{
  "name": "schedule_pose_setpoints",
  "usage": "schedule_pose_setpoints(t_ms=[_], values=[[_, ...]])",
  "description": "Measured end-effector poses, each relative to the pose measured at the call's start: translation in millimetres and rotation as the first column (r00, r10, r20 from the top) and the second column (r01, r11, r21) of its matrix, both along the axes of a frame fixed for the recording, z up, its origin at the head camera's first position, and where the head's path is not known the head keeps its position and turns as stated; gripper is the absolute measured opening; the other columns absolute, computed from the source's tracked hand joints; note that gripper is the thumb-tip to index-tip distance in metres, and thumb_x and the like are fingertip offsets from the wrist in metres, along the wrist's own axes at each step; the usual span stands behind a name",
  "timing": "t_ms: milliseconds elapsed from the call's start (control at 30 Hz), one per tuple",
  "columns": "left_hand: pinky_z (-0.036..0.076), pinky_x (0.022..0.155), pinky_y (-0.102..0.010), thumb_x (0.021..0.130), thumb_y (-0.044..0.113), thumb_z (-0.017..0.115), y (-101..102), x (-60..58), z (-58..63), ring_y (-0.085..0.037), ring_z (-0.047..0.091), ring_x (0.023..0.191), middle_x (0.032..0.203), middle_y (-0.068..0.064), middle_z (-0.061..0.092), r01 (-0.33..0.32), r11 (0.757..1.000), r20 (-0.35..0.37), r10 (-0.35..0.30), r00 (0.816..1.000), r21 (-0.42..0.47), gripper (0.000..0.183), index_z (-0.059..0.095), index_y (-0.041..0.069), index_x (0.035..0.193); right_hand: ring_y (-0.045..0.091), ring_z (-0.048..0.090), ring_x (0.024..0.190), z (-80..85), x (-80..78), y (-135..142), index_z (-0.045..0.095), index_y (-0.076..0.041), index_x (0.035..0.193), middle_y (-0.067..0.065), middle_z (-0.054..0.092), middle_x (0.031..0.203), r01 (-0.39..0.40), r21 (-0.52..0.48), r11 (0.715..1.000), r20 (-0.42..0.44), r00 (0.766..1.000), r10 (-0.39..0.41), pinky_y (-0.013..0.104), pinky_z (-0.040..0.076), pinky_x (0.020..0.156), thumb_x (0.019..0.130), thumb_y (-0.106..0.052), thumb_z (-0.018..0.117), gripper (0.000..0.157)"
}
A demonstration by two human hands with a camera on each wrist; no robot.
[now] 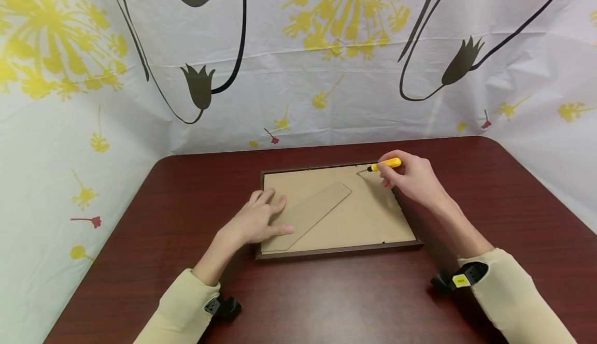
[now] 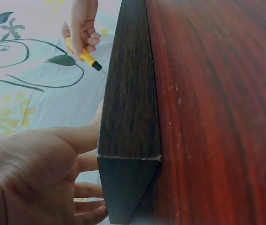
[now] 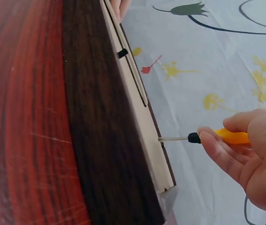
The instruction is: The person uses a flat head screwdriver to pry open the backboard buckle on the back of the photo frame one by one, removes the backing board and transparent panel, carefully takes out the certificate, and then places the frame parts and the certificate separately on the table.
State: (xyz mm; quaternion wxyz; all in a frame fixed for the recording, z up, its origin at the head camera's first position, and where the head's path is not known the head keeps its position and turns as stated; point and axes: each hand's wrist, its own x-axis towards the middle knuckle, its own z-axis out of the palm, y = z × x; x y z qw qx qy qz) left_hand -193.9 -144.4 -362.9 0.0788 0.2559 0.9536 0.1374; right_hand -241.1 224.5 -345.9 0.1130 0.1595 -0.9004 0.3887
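A picture frame [image 1: 340,251] lies face down, its tan backing board [image 1: 364,219] up. An easel flap [image 1: 317,206] lies slantwise across the board. My left hand [image 1: 256,217] rests over the frame's left side, fingers spread and thumb on the flap. My right hand [image 1: 412,175] pinches a yellow-handled screwdriver [image 1: 392,162] above the far right corner. Its thin shaft points left, the tip at the board near a small dark tab on the far edge. In the right wrist view the screwdriver's shaft [image 3: 174,138] meets the board close to the rim.
A glossy dark red table [image 1: 336,297] bears the frame. White sheeting [image 1: 298,105] with yellow and dark flower prints hangs behind and at both sides. More small dark tabs [image 3: 122,53] stand along the frame's inner edge.
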Motion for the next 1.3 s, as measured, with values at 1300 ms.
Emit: schedule_pose_setpoints(t_ms=[1300], values=[[0.042, 0.097, -0.04, 0.079, 0.05, 0.083, 13.0, 7.2, -0.3, -0.023, 0.045, 0.112, 0.121, -0.009, 0.043, 0.12, 0.978, 0.002, -0.122, 0.993, 0.174, 0.092, 0.049, -0.004, 0.145, 0.013, 0.06, 0.049, -9.8, -1.3, -6.9, 0.072, -0.005, 0.1, -0.004, 0.061, 0.056, 0.052, 0.133, 0.99, -0.157, 0.987, -0.031, 0.025, 0.045, 0.049, 0.099, -0.016, 0.067, 0.012]])
